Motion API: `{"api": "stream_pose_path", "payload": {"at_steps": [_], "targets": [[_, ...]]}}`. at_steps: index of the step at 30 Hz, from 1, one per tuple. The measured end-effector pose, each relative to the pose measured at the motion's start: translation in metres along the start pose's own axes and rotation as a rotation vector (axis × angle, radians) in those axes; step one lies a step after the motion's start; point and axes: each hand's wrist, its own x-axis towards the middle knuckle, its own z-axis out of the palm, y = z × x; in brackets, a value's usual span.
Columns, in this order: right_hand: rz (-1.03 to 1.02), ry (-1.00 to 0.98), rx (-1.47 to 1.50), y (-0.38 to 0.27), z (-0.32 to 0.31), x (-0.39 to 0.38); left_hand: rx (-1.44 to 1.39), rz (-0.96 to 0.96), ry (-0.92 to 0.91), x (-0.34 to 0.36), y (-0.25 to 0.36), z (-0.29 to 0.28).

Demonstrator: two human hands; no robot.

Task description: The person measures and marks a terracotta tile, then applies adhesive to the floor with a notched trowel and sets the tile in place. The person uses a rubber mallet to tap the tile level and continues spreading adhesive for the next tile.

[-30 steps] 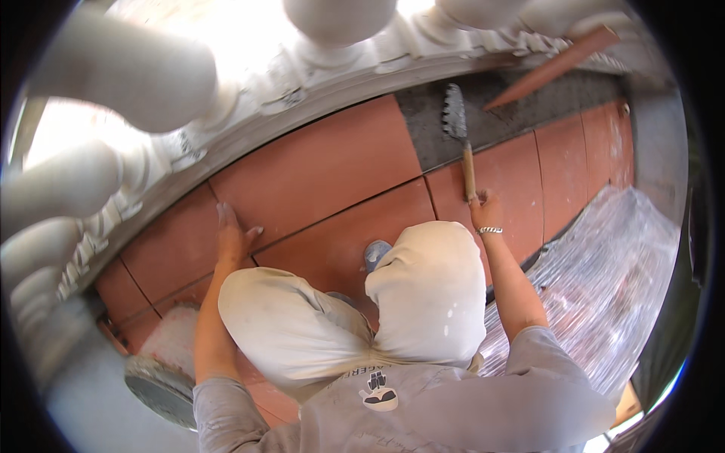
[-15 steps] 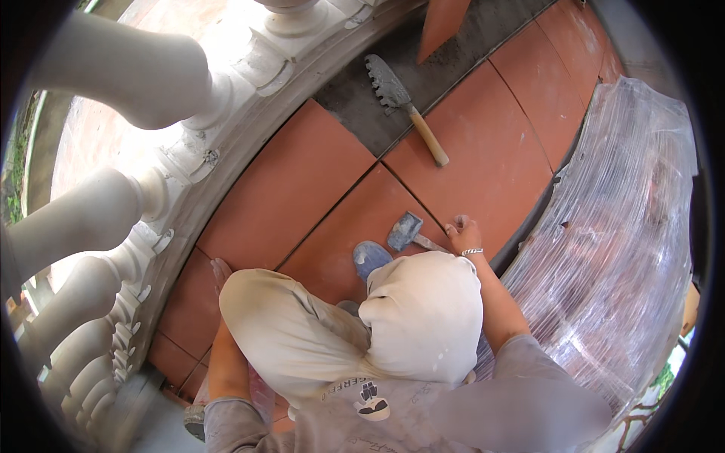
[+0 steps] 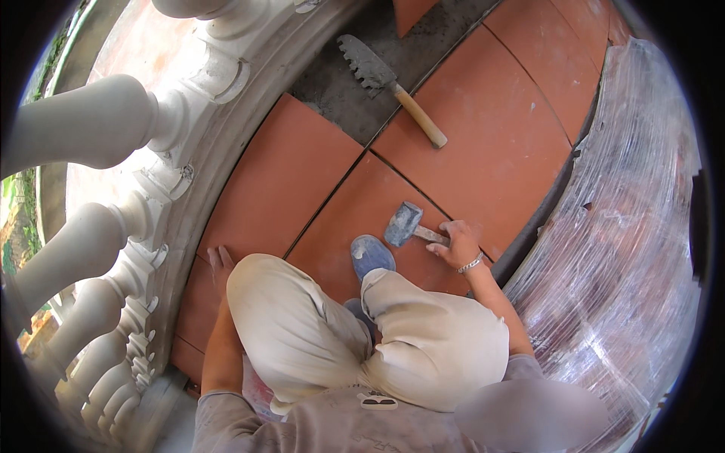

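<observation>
A mallet point(image 3: 404, 223) with a dusty blue-grey head and a short handle lies over a terracotta tile, just ahead of my blue shoe point(image 3: 371, 255). My right hand point(image 3: 462, 245), with a bracelet at the wrist, has its thumb and fingers around the handle's end. To the left of my bent knee, my left hand point(image 3: 220, 266) rests on a tile point(image 3: 279, 181) with fingers stretched out; the knee partly hides it. Farther ahead, a notched trowel point(image 3: 370, 64) with a wooden handle lies across grey mortar and a tile edge, touched by neither hand.
A white balustrade point(image 3: 83, 121) curves along the left. On the right stands a bulky stack wrapped in clear plastic film point(image 3: 612, 249). Bare grey mortar bed point(image 3: 321, 79) shows at the far side, with a tilted tile point(image 3: 411, 13) at the top edge.
My right hand has gone from curled beside the mallet handle to having thumb and fingers around its end. My left hand's fingers show more beside the knee. The view has shifted slightly.
</observation>
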Motion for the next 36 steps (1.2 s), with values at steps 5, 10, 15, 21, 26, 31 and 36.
{"api": "stream_pose_path", "payload": {"at_steps": [5,10,15,21,26,31,36], "targets": [[-0.083,0.025,-0.099,-0.001,0.014,-0.012,0.026,0.067,-0.169,0.071,0.066,-0.015],[-0.163,0.034,0.006,-0.037,-0.011,-0.006,0.119,-0.062,-0.304,0.094,0.123,-0.025],[-0.262,-0.051,0.184,-0.129,-0.026,0.059,0.151,-0.090,-0.334,0.093,0.129,-0.030],[-0.507,-0.045,0.238,-0.201,-0.002,0.115,0.075,-0.131,-0.346,0.095,0.127,-0.030],[-0.307,-0.159,0.007,-0.210,0.015,0.144,0.062,-0.145,-0.358,0.095,0.126,-0.030],[-0.389,-0.179,0.119,-0.203,0.014,0.143,0.047,-0.146,-0.346,0.095,0.125,-0.028],[-0.280,-0.150,-0.105,-0.207,0.024,0.149,0.036,-0.126,-0.351,0.095,0.122,-0.029]]}}
